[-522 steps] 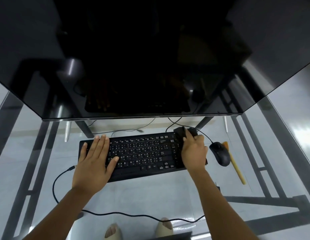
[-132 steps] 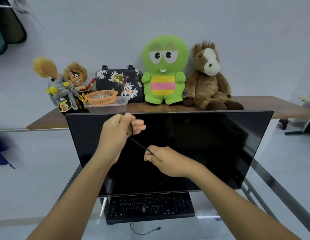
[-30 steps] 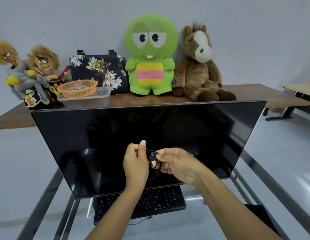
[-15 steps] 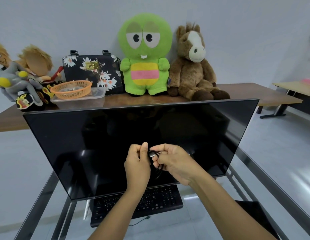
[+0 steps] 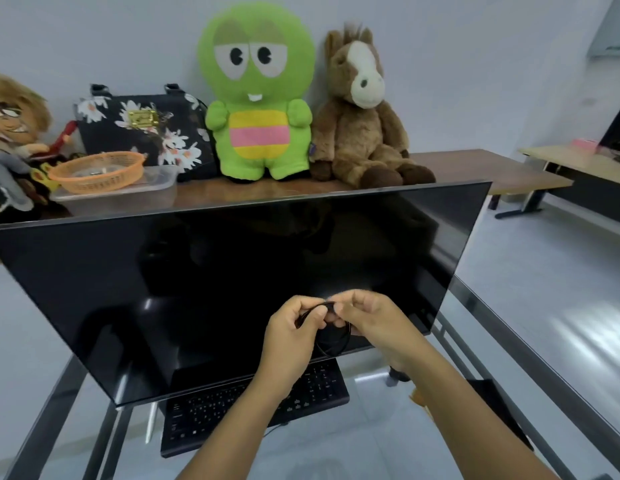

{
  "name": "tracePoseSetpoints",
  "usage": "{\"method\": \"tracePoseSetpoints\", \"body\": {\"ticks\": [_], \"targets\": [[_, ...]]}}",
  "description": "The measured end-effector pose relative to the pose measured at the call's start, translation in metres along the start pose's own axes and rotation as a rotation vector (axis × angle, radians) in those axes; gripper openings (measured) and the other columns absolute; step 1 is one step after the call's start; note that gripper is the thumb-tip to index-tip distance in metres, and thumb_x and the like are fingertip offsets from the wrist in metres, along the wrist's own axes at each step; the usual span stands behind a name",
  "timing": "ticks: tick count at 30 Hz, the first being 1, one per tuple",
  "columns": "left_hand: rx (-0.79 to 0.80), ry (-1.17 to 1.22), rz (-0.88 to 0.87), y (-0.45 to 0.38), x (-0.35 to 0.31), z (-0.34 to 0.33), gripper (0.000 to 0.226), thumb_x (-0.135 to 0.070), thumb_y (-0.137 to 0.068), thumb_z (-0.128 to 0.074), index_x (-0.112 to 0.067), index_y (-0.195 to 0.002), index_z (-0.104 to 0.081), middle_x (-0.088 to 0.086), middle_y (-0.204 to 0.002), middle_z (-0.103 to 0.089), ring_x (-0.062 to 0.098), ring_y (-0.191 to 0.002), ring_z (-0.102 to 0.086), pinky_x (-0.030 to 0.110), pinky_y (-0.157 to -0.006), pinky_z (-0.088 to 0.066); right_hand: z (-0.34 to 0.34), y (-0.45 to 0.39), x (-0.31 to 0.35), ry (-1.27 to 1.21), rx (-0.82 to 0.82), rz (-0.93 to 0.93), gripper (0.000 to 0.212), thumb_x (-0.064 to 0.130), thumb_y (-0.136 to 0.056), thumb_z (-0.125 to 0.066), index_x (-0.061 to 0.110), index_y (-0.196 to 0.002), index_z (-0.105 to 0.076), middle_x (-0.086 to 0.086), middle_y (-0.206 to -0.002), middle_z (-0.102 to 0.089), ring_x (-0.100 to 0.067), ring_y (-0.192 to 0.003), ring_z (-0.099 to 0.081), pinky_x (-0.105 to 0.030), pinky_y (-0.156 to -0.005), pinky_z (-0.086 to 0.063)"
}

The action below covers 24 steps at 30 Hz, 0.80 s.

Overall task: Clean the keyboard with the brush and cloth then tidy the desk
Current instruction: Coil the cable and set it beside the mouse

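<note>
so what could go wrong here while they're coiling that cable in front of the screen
1. Both hands, left and right, pinch the black cable coil close in front of the monitor; a knuckle or a loose cable end could hit or scratch the screen.
2. The coil looks loosely gathered, so if either grip slackens it may spring open and drop onto the keyboard below.
3. The desk is glass, so a dropped plug could chip it.

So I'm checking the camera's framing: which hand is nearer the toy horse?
Right. The right hand is below the horse, almost straight under it in the picture. The left hand is farther left, nearer under the green toy. Both hold the coiled cable.
</note>
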<state>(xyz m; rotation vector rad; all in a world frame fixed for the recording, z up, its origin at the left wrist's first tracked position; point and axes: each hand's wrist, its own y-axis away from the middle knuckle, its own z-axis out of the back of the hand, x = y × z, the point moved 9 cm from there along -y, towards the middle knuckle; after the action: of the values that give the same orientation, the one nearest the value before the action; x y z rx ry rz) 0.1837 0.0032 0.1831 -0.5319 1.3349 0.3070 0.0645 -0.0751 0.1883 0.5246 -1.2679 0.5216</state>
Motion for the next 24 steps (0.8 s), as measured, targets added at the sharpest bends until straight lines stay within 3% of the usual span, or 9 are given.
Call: {"method": "tracePoseSetpoints", "body": {"ticks": [4, 8, 11, 13, 14, 16, 18, 21, 24], "targets": [[0.116, -0.070, 0.109, -0.005, 0.039, -0.040, 0.011, -0.018, -0.092, -0.062, -0.025, -0.094, -0.071, -0.007, -0.078, -0.070, 0.000, -0.079, -0.065, 0.007, -0.070, -0.046, 0.026, 0.010, -0.053, 0.046, 0.059, -0.195, 0.015, 0.013, -0.091, -0.060, 0.013, -0.101, -0.072, 0.003, -0.088, -0.075, -0.005, -0.082, -0.068, -0.020, -0.075, -0.050], [0.116, -0.433, 0.032, -0.005, 0.080, -0.075, 0.034, -0.028, -0.096, -0.056, -0.016, -0.128, -0.057, -0.007, -0.116, -0.061, 0.004, -0.102, -0.058, 0.004, -0.083, -0.040, 0.061, 0.012, -0.122, -0.034, -0.146, -0.354, 0.013, 0.010, -0.091, -0.062, 0.014, -0.081, -0.071, 0.005, -0.069, -0.062, -0.006, -0.064, -0.056, -0.013, -0.059, -0.045], [0.291, -0.793, -0.096, 0.010, 0.122, -0.121, 0.055, -0.036, -0.101, -0.042, -0.013, -0.149, -0.029, 0.000, -0.152, -0.034, 0.017, -0.140, -0.029, 0.027, -0.113, -0.026, 0.082, 0.006, -0.200, 0.029, -0.287, -0.480, 0.013, 0.011, -0.087, -0.062, 0.018, -0.078, -0.069, -0.001, -0.070, -0.059, -0.013, -0.060, -0.050, -0.024, -0.062, -0.046], [0.473, -0.997, -0.105, 0.028, 0.161, -0.148, 0.061, -0.041, -0.102, -0.029, -0.012, -0.153, -0.014, 0.001, -0.162, -0.009, 0.018, -0.149, -0.007, 0.036, -0.120, -0.009, 0.084, -0.001, -0.246, 0.107, -0.348, -0.534, 0.012, 0.014, -0.084, -0.061, 0.022, -0.090, -0.068, -0.003, -0.077, -0.065, -0.015, -0.061, -0.055, -0.030, -0.066, -0.048], [0.536, -1.070, -0.109, 0.037, 0.177, -0.156, 0.063, -0.044, -0.100, -0.023, -0.010, -0.153, -0.016, 0.003, -0.162, -0.007, 0.020, -0.149, -0.008, 0.042, -0.120, -0.008, 0.084, -0.004, -0.261, 0.179, -0.378, -0.543, 0.015, 0.016, -0.084, -0.060, 0.023, -0.095, -0.067, -0.003, -0.081, -0.068, -0.016, -0.066, -0.059, -0.030, -0.071, -0.049], [0.660, -1.151, -0.108, 0.048, 0.213, -0.171, 0.068, -0.047, -0.093, -0.023, -0.006, -0.144, -0.042, 0.009, -0.154, -0.031, 0.024, -0.142, -0.033, 0.050, -0.113, -0.027, 0.080, -0.016, -0.279, 0.407, -0.359, -0.500, 0.018, 0.018, -0.090, -0.055, 0.021, -0.106, -0.063, -0.001, -0.088, -0.071, -0.018, -0.079, -0.064, -0.029, -0.087, -0.046], [0.725, -1.199, -0.149, 0.057, 0.241, -0.181, 0.068, -0.048, -0.090, -0.027, -0.005, -0.135, -0.054, 0.010, -0.147, -0.045, 0.023, -0.135, -0.045, 0.052, -0.108, -0.036, 0.073, -0.024, -0.289, 0.577, -0.312, -0.441, 0.017, 0.015, -0.094, -0.050, 0.014, -0.108, -0.060, -0.003, -0.091, -0.071, -0.017, -0.079, -0.062, -0.012, -0.084, -0.036], [0.774, -1.313, -0.201, 0.064, 0.264, -0.188, 0.067, -0.048, -0.096, -0.035, -0.004, -0.147, -0.032, 0.012, -0.156, -0.026, 0.025, -0.145, -0.024, 0.054, -0.118, -0.012, 0.066, -0.029, -0.302, 0.674, -0.303, -0.341, 0.015, 0.007, -0.093, -0.052, 0.005, -0.104, -0.062, -0.012, -0.094, -0.067, -0.024, -0.086, -0.064, -0.014, -0.065, -0.031], [0.779, -1.370, -0.221, 0.064, 0.267, -0.188, 0.070, -0.050, -0.097, -0.038, -0.004, -0.148, -0.018, 0.013, -0.158, -0.020, 0.025, -0.148, -0.014, 0.054, -0.115, -0.002, 0.056, -0.024, -0.298, 0.876, -0.331, -0.155, 0.037, 0.005, -0.083, -0.067, 0.001, -0.119, -0.060, -0.018, -0.111, -0.061, -0.031, -0.093, -0.062, -0.028, -0.074, -0.050]]}}
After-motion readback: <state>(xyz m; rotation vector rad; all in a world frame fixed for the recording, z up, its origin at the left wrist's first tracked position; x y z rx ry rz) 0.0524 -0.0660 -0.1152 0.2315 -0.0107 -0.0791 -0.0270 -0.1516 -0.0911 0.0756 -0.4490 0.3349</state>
